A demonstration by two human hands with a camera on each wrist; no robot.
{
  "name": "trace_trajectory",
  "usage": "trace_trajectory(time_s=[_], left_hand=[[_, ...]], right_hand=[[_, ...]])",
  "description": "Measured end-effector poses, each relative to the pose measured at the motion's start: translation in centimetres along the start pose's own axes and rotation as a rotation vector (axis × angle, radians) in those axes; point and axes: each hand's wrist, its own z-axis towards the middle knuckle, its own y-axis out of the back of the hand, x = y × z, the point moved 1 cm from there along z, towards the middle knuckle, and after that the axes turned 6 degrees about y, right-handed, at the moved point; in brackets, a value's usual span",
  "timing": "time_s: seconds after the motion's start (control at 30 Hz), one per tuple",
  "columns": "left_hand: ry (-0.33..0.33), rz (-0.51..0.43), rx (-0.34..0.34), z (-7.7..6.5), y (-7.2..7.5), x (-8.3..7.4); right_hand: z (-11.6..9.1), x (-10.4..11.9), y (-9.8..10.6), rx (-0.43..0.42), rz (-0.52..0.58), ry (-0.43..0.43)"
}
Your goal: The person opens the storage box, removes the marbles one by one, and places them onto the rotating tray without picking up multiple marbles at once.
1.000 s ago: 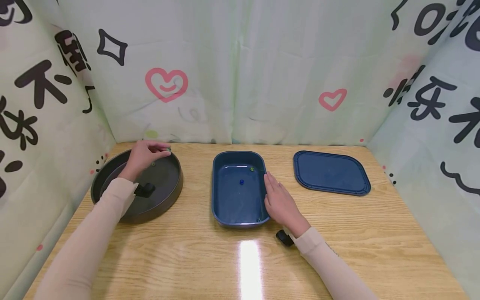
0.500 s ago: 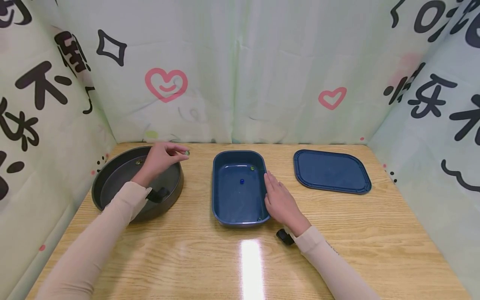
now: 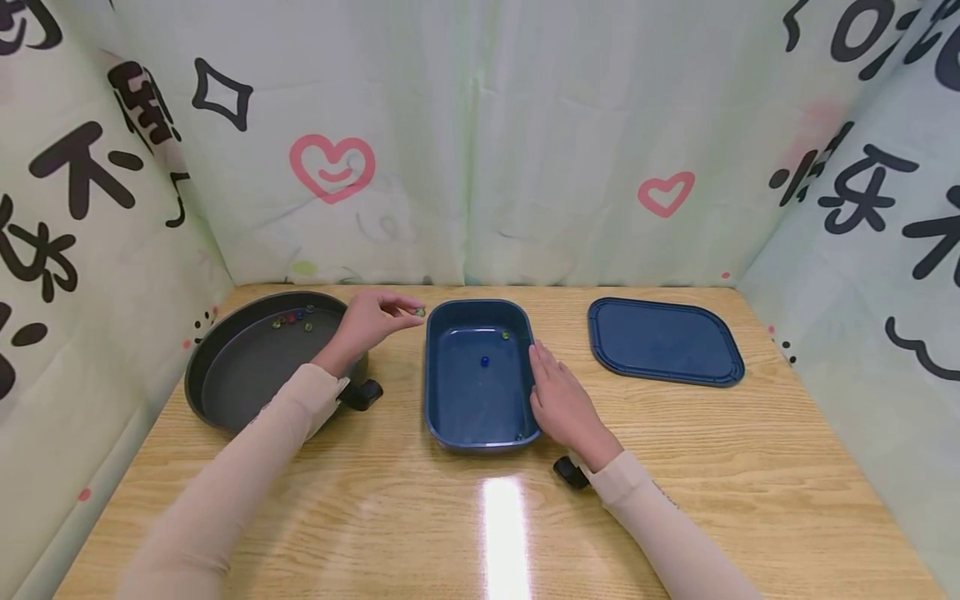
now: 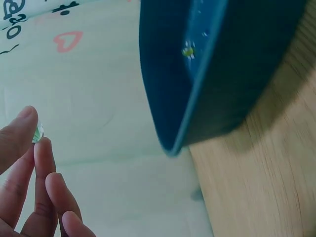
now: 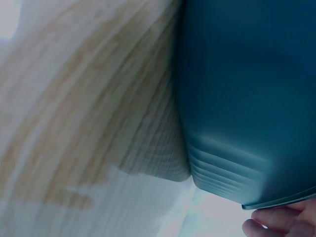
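Note:
My left hand (image 3: 371, 323) pinches a clear green glass marble (image 4: 38, 133) between thumb and fingertips, just left of the blue box's far left corner. The blue rectangular box (image 3: 480, 408) stands in the middle of the table. Inside it lie a blue marble (image 3: 485, 361), a yellow-green marble (image 3: 506, 335) and a dark one (image 3: 520, 437) near the front corner. My right hand (image 3: 566, 400) rests with straight fingers along the box's right side. In the right wrist view its fingertips (image 5: 276, 219) show at the box's rim.
At the left stands a round dark pan (image 3: 240, 367) with several marbles (image 3: 292, 318) near its far wall; my left forearm crosses its right side. A blue lid (image 3: 666, 342) lies flat at the right. Printed curtains (image 3: 525, 150) enclose the wooden table's back and sides.
My left hand has moved right from over the pan toward the box, carrying the green marble. More marbles in the pan now show. The right hand has stayed at the box.

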Motion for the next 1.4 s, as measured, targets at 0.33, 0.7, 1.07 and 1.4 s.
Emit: trace_trajectory(time_s=[0.33,0.7,1.07,1.4], left_hand=[[0.006,-0.087,0.017,3.1,-3.9,-0.3],[0.028,-0.103,0.020,5.8,-7.0,-1.0],[0.051,-0.030,0.019,7.3,-9.3,-1.4],[0.085,0.099,0.046,8.0,-11.3,-1.1]], right_hand=[[0.0,0.0,0.0,-0.001,-0.002,-0.006],[0.1,-0.2,-0.1,0.004,0.004,-0.011],[0.1,-0.1,-0.1,-0.007,0.006,-0.003],[0.1,-0.1,-0.1,0.002,0.009,0.001]])
